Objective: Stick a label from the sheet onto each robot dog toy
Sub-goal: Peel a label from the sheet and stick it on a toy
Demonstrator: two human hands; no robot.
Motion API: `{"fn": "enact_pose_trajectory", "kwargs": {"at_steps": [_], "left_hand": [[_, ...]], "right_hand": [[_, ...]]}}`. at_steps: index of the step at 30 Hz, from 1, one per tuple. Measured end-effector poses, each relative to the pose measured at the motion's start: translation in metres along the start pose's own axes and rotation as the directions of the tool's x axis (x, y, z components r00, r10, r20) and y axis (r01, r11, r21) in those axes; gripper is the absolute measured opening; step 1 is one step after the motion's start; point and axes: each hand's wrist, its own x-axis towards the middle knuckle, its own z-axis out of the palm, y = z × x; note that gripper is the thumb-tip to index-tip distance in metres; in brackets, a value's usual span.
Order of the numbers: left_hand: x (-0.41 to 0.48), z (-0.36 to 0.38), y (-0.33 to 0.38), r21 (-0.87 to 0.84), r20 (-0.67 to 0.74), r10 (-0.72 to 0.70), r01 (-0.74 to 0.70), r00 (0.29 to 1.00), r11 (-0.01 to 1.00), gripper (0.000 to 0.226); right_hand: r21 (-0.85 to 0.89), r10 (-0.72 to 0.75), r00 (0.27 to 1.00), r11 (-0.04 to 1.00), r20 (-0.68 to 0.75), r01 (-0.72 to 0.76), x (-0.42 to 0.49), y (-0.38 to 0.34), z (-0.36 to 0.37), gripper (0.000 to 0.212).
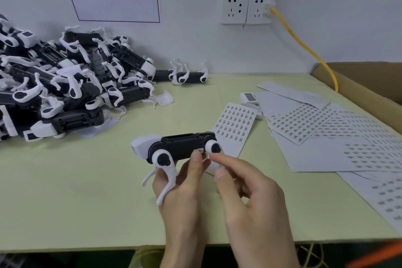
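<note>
Gripping a black-and-white robot dog toy (pixel 178 148) from below, left hand (pixel 180 183) curled round its body above the table (pixel 76 191), right hand (pixel 245 187) pinching a small label (pixel 199 151) against its side, label sheet (pixel 236 125) just behind, toy pile (pixel 65 85) far left of it.

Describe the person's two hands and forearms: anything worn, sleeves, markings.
Both hands are bare: the left hand and the right hand show no gloves, and no rings, watch or wristband are visible. No sleeve shows on either forearm down to the picture's bottom edge. The fingernails are short and unpainted. No markings can be seen.
</note>
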Motion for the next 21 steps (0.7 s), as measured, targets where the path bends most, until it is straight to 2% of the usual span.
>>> {"fn": "enact_pose_trajectory", "kwargs": {"at_steps": [2,6,11,16,21], "left_hand": [[0.004,-0.001,0.001,-0.058,-0.001,-0.02,0.019,1.0,0.998,0.047],[0.005,-0.001,0.001,-0.036,0.085,0.007,-0.004,0.996,0.999,0.045],[0.003,-0.001,0.001,0.002,0.133,-0.018,0.018,0.991,1.0,0.07],[0.005,0.0,0.003,0.034,0.164,0.012,-0.018,0.986,0.999,0.066],[0.005,0.001,0.001,0.153,0.075,0.066,-0.077,0.995,0.985,0.048]], "right_hand": [[0.009,-0.004,0.999,1.0,-0.042,0.005,0.003,0.002,-0.004,0.026],[0.005,-0.078,0.99,0.997,-0.115,0.079,0.012,0.011,-0.012,0.025],[0.047,-0.126,0.986,0.99,-0.11,0.132,0.019,0.024,-0.007,0.023],[0.111,-0.163,0.976,0.978,-0.141,0.179,0.018,0.03,-0.004,0.022],[0.135,-0.208,0.967,0.964,-0.151,0.228,0.014,0.031,-0.003,0.024]]}}
